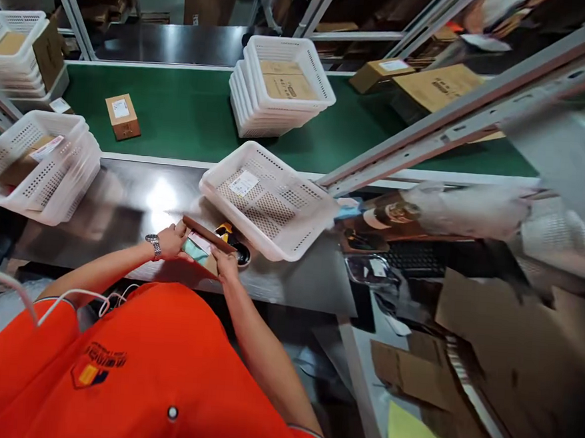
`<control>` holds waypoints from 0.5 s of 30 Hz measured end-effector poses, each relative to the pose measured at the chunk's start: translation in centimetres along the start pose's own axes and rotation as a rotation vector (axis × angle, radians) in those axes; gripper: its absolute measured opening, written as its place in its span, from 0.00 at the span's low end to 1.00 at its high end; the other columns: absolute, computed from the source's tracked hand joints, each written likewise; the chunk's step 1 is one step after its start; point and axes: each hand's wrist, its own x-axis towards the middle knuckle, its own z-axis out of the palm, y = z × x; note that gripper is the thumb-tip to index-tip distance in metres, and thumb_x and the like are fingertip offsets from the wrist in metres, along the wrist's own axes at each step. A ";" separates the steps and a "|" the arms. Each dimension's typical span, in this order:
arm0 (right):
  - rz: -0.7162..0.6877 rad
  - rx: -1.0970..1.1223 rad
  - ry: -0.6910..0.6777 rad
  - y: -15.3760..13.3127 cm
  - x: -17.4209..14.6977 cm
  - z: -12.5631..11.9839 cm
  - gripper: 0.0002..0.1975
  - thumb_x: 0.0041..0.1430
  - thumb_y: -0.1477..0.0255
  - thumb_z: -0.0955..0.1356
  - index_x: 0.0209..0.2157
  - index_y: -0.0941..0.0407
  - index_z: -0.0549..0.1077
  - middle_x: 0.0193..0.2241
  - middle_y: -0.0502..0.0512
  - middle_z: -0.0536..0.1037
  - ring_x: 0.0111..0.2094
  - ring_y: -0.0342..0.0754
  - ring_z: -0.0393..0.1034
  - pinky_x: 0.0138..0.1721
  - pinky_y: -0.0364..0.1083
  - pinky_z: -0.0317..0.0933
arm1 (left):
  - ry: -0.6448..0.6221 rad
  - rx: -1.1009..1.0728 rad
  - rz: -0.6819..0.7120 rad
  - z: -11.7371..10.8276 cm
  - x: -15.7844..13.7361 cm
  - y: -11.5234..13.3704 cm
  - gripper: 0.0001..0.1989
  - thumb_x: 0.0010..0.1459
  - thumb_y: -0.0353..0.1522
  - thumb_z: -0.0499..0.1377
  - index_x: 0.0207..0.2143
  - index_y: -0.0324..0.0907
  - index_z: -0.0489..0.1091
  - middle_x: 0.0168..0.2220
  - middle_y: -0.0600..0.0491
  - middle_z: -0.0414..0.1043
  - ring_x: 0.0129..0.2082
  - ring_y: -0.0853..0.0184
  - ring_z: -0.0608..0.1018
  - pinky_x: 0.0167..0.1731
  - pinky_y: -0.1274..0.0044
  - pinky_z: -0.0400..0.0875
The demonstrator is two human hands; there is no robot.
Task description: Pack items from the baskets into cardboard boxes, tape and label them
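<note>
Between my two hands is a small cardboard box (pixel 208 266) with its lid flap raised. Inside it show a light green item and a white slip with pink on it. My left hand (pixel 172 243), with a metal watch at the wrist, grips the box's left end. The right end is held by my right hand (pixel 225 264), fingers at the rim. Just behind the box lies a yellow and black tool (pixel 225 231), perhaps a tape dispenser, partly hidden by the flap. A white plastic basket (pixel 295 186) with a label in its bottom rests tilted beyond my right hand.
A green conveyor belt (pixel 179 114) runs across the back, carrying stacked white baskets (pixel 260 113) and a small labelled box (pixel 122 116). More baskets (pixel 69 183) stand at the left. A metal post (pixel 402 146) slants across the right, near a keyboard (pixel 415 257) and loose cardboard (pixel 504 340).
</note>
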 end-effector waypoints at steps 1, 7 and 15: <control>0.026 0.006 -0.012 0.0 0.1 -0.1 0.22 0.40 0.60 0.82 0.36 0.54 0.80 0.36 0.60 0.88 0.45 0.61 0.85 0.52 0.58 0.80 | 0.005 -0.008 -0.035 -0.1 0.3 -0.1 0.36 0.63 0.58 0.68 0.55 0.35 0.79 0.68 0.31 0.67 0.64 0.39 0.72 0.64 0.57 0.68; 0.171 0.041 -0.143 -1.6 -0.3 -1.9 0.25 0.42 0.57 0.83 0.39 0.53 0.78 0.34 0.57 0.87 0.36 0.57 0.84 0.41 0.56 0.79 | 0.285 -0.305 -0.366 1.8 1.5 -0.8 0.43 0.48 0.45 0.83 0.59 0.33 0.73 0.61 0.33 0.69 0.63 0.43 0.72 0.64 0.60 0.70; 0.174 0.062 -0.219 -3.0 -2.5 -1.5 0.34 0.47 0.43 0.77 0.49 0.51 0.78 0.45 0.61 0.86 0.45 0.59 0.82 0.43 0.55 0.77 | 0.322 -0.926 -0.397 3.7 1.2 -1.9 0.75 0.42 0.32 0.85 0.80 0.43 0.40 0.71 0.34 0.66 0.66 0.49 0.75 0.70 0.57 0.68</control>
